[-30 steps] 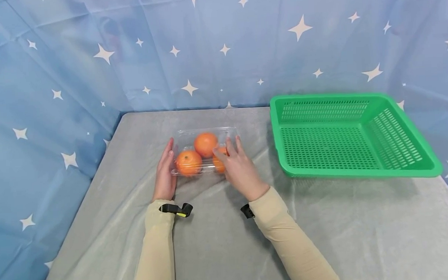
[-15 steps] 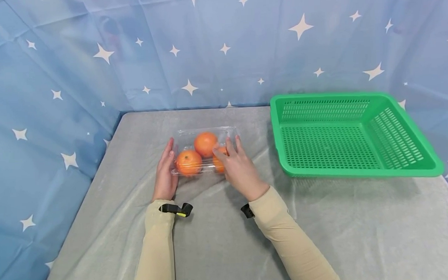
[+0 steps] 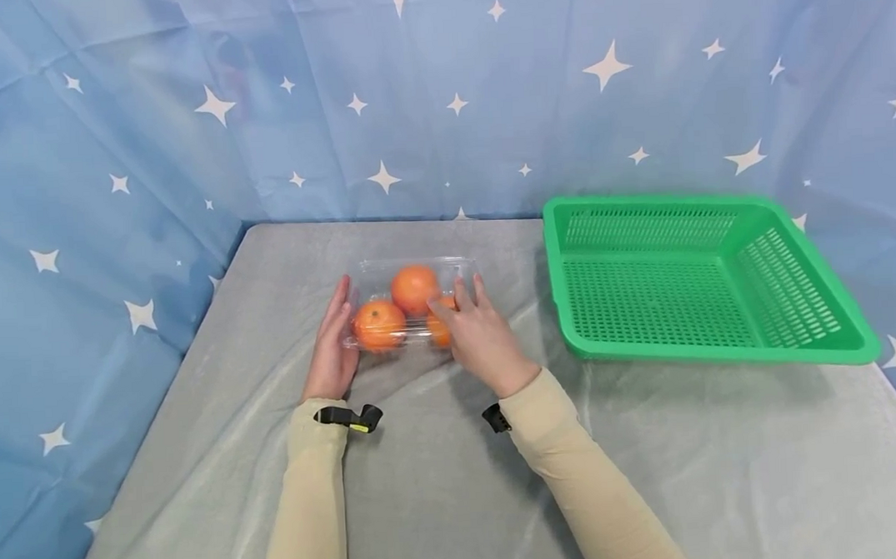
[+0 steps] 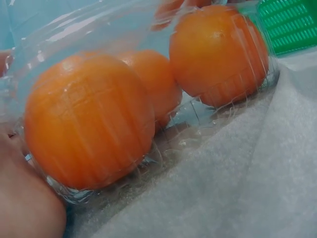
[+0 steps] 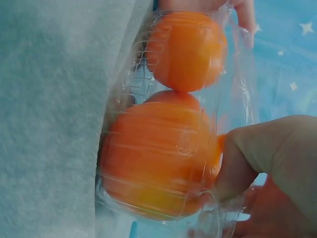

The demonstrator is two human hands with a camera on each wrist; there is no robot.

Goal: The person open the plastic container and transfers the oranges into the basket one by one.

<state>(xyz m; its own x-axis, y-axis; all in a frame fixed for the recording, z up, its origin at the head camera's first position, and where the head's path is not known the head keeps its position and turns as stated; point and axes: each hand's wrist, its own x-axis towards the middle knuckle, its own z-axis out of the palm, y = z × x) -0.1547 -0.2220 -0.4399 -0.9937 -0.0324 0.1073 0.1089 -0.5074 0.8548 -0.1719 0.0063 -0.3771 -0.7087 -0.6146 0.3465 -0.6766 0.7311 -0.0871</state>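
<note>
A clear box [image 3: 376,274] of oranges [image 3: 378,325] sits on the worktop [image 3: 427,489], a green basket [image 3: 710,353] at its 3 o'clock. The left hand [image 3: 332,339] rests straight-fingered against the 9 o'clock end; whether the right hand [image 3: 486,340], at 4 o'clock, pinches anything, I cannot tell. Likely steadying; next needs a firm right grasp.

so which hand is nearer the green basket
Right. The right hand is at the right end of the clear container, on the side toward the green basket. The left hand is at the opposite end, farther off.
</note>
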